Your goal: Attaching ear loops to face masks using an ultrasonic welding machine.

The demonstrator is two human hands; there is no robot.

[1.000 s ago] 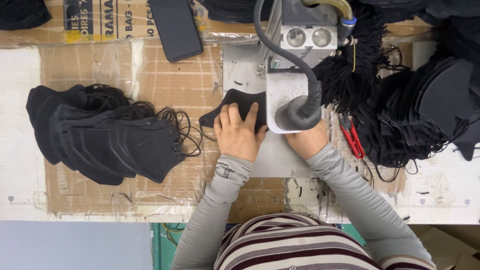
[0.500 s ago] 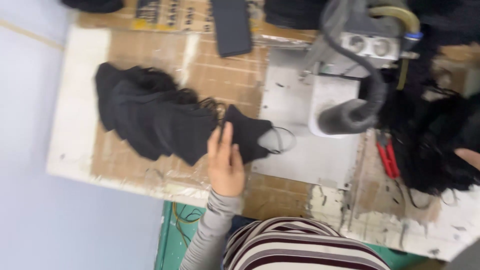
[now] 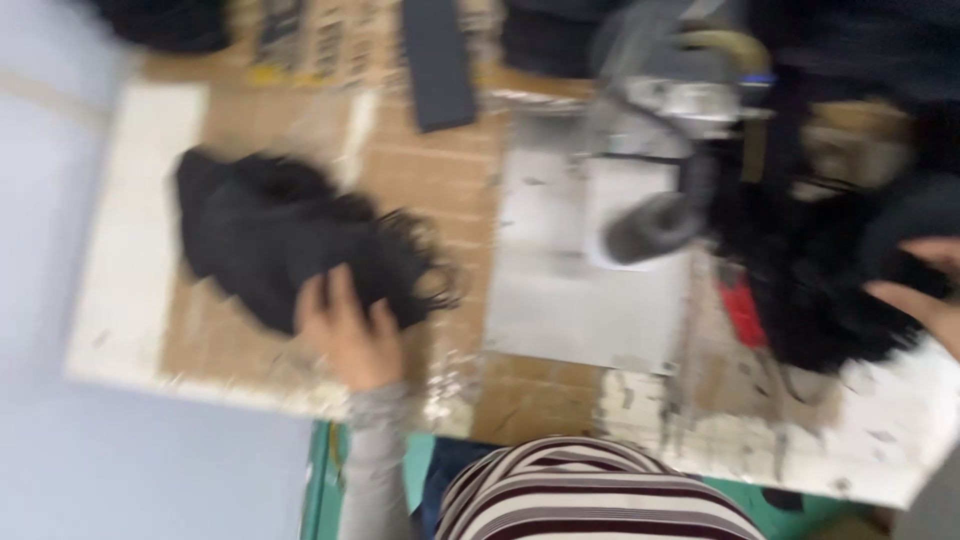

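The picture is blurred by motion. My left hand (image 3: 345, 335) lies flat with fingers spread on the near edge of a stack of black face masks (image 3: 270, 240) with thin ear loops, on the left part of the cardboard-covered bench (image 3: 450, 220). My right hand (image 3: 925, 290) is at the far right edge of the view, its fingers in a heap of loose black masks and loops (image 3: 820, 290). Black material sits between thumb and fingers; the grip is unclear. Between the hands stands a grey machine head (image 3: 650, 200) over a bare metal plate (image 3: 570, 300).
A dark flat phone-like slab (image 3: 438, 62) lies at the back of the bench. Red-handled snips (image 3: 742, 312) rest right of the metal plate. The bench's white worn front edge (image 3: 700, 420) runs near my striped top. A pale floor lies to the left.
My left hand has slid a black mask from the machine plate leftward onto the stack. My right hand has left the plate and gone right into the loose heap. The view has swung.
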